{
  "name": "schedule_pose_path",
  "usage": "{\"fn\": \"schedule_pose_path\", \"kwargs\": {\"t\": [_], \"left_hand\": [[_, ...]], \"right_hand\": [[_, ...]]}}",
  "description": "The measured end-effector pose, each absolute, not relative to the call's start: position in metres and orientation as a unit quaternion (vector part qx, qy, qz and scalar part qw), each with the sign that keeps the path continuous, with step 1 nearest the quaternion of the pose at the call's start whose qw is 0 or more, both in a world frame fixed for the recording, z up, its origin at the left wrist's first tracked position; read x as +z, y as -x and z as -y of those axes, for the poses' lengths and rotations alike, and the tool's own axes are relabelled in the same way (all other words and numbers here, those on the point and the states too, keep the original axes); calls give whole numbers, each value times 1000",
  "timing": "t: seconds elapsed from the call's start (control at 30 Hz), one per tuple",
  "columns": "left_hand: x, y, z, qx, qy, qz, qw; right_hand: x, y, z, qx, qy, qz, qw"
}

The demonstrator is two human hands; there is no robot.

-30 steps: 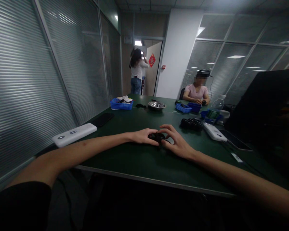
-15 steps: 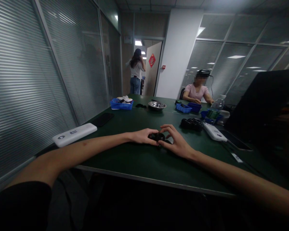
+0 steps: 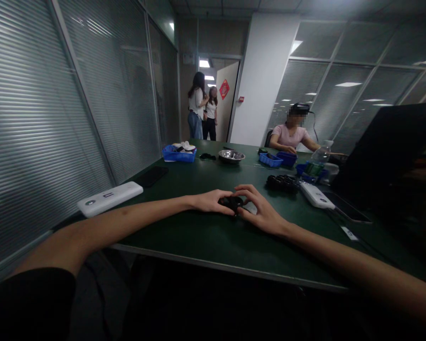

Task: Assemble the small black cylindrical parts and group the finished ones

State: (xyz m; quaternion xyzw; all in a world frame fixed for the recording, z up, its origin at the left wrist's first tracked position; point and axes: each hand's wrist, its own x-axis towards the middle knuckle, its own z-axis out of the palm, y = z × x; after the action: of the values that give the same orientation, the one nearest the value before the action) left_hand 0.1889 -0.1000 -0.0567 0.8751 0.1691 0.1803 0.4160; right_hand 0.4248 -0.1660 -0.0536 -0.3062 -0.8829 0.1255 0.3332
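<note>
Low over the middle of the green table, my left hand (image 3: 210, 201) is closed around a small glossy black object (image 3: 231, 202) with rounded parts. I cannot make out what kind of thing it is. From the other side my right hand (image 3: 264, 214) is curved round the same object, its index finger on the upper right and its thumb at the lower right edge. A pale grey patch shows between that thumb and index finger, too unclear to name. To the right of my hands lies a bunch of black rounded pieces (image 3: 282, 183).
A white power bank (image 3: 110, 199) and a dark phone (image 3: 152, 176) lie left. Behind are a blue basket (image 3: 168, 154), a steel bowl (image 3: 230, 161) and a small blue basket (image 3: 270, 162). Right stand a bottle (image 3: 317, 161) and another power bank (image 3: 315, 195). A person (image 3: 291, 135) sits across.
My right fingers have shifted slightly on the black object, and a pale patch now shows beside them. By the door, a standing person has turned and a second person has come into view.
</note>
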Motion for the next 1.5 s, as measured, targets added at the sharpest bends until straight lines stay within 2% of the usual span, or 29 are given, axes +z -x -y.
{"fn": "schedule_pose_path", "kwargs": {"t": [0.27,0.43,0.63,0.8,0.97,1.17,1.37,1.5], "left_hand": [[-54,-189,102,174,-882,-179,399],[-55,-190,102,179,-868,-163,434],[-57,-189,99,177,-878,-170,410],[-57,-189,99,183,-873,-154,425],[-55,-189,101,178,-881,-173,404],[-54,-188,101,178,-880,-172,405],[-56,-189,99,177,-882,-177,399],[-55,-189,100,179,-875,-174,414]], "right_hand": [[-55,-424,165,116,336,865,355],[-54,-426,165,122,304,886,328],[-54,-425,165,122,333,869,345],[-52,-426,167,131,304,890,314],[-52,-425,168,117,335,868,348],[-50,-425,170,107,322,886,317],[-52,-425,169,96,348,866,346],[-51,-426,169,108,326,879,331]]}}
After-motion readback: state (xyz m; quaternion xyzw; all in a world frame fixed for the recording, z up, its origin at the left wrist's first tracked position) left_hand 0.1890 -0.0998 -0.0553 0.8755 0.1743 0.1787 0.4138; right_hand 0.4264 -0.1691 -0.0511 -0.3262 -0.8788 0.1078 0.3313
